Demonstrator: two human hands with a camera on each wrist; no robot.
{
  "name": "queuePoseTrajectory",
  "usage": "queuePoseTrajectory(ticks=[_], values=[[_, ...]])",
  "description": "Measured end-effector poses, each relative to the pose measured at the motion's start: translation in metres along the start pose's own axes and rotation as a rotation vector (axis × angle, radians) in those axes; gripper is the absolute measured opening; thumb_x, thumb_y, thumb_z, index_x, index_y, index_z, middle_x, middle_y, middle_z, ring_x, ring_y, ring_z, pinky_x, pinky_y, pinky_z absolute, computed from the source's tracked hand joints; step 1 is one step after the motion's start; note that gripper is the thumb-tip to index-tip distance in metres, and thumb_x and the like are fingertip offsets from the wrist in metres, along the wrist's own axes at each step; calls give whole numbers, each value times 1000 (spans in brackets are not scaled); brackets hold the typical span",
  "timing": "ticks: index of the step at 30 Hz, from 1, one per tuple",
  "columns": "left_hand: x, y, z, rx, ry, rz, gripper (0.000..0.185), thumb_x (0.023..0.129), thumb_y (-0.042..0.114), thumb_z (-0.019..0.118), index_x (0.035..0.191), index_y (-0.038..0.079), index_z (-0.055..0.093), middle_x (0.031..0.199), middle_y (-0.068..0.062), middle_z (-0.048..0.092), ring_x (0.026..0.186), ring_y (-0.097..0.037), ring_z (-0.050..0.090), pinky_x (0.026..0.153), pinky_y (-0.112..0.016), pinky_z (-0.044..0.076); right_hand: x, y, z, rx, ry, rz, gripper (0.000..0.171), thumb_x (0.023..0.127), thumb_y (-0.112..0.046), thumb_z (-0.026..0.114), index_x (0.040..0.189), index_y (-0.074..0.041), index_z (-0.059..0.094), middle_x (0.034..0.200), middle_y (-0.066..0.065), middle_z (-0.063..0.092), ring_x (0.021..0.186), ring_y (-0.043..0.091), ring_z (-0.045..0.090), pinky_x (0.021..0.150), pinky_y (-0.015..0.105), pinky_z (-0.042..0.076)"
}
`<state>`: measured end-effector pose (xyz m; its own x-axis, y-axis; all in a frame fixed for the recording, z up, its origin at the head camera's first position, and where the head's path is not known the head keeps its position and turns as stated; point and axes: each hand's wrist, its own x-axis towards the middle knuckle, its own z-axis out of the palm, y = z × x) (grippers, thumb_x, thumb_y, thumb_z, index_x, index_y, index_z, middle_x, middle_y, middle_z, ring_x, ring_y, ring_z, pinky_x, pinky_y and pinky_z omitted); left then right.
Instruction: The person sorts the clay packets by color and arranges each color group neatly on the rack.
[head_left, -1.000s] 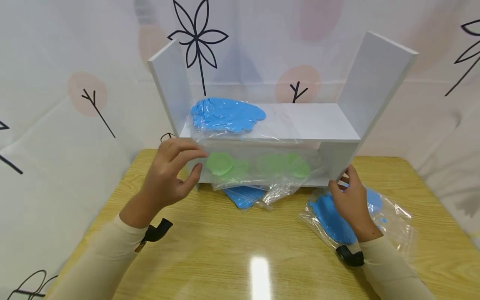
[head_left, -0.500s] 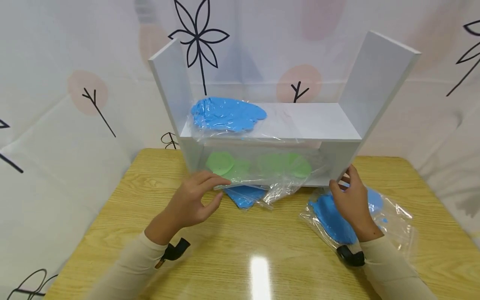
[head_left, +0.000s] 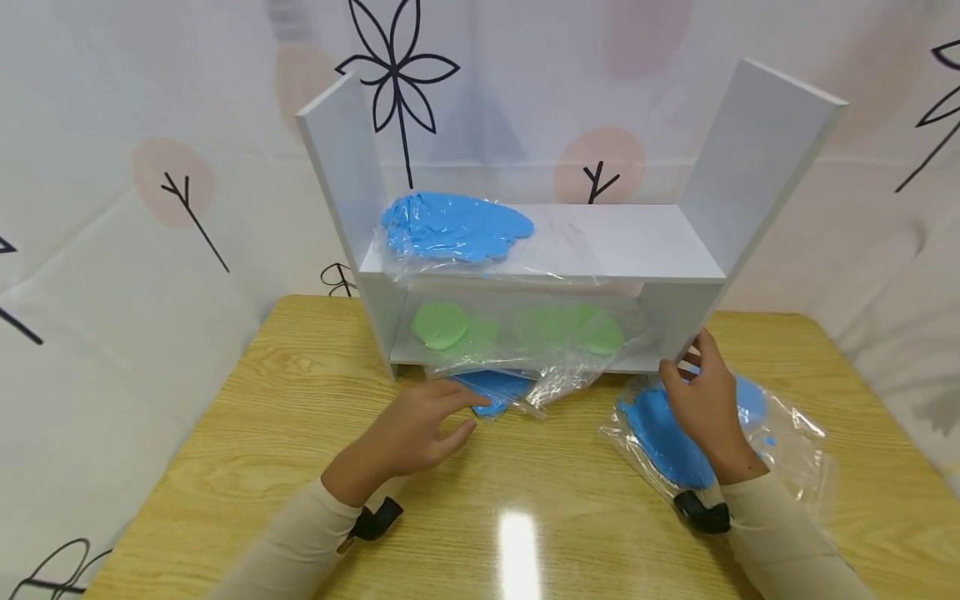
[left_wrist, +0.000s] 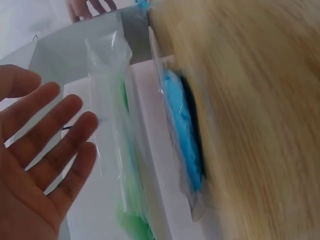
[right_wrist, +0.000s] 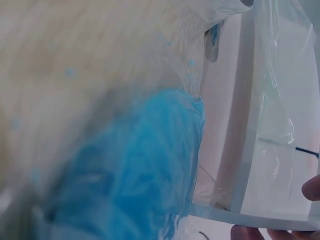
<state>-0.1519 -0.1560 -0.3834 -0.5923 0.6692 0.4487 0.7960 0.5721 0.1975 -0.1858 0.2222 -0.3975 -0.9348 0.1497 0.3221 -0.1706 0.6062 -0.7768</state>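
A white shelf unit (head_left: 630, 242) stands on the table. My right hand (head_left: 705, 408) grips the lower front of its right side panel, thumb on the inner side and fingers behind; the right wrist view shows fingertips (right_wrist: 247, 232) on the panel's outer side. My left hand (head_left: 412, 429) holds nothing, fingers relaxed and spread, in front of the shelf's bottom edge. Beyond its fingertips, a clear bag with a blue soft mass (head_left: 498, 383) sticks out from under the shelf. Flat green pieces (head_left: 440, 325) in clear plastic lie in the lower compartment.
Another bagged blue mass (head_left: 457, 227) lies on the upper board's left, its plastic hanging over the front edge. A clear bag with a blue clay-like mass (head_left: 667, 442) lies under my right forearm on the wooden table (head_left: 450, 517). A patterned cloth (head_left: 510, 100) hangs behind.
My left hand has moved down and right, from the shelf's left side to in front of its bottom edge. The right hand has kept its place on the panel.
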Motion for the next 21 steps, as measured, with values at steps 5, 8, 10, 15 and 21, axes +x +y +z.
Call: queuePoseTrajectory(ticks=[5,8,10,15,21], values=[[1,5,8,-27,-163,-82,37,97,25,65,132,17,64,130,-1,67,120,-20,63,99,-39,54,-1,2,0,-6,1,1,63,99,-16,51,157,-8,26,144,27,49,123,49,55,93,62,50],[-1,6,11,-44,-253,-141,42,99,29,62,139,17,59,139,-3,61,128,-23,58,106,-42,50,0,1,1,-5,-2,-3,63,99,-16,51,157,-8,26,143,27,48,122,49,55,93,62,50],[-3,5,14,-53,-300,-171,46,100,31,60,143,17,56,144,-5,57,132,-25,55,110,-44,47,0,1,1,-5,-5,-3,63,99,-15,51,157,-8,26,143,27,48,122,50,55,93,63,50],[-8,0,24,-53,-380,-220,52,100,34,59,148,15,49,154,-8,47,142,-28,45,115,-46,41,1,3,2,-16,-10,12,64,100,-17,51,157,-8,25,143,28,48,122,51,55,92,62,50],[-9,-6,32,-27,-427,-229,57,101,33,57,152,12,43,161,-9,36,150,-27,33,118,-46,37,0,1,1,-36,4,9,63,100,-17,52,156,-9,26,143,26,49,122,49,56,92,53,55]])
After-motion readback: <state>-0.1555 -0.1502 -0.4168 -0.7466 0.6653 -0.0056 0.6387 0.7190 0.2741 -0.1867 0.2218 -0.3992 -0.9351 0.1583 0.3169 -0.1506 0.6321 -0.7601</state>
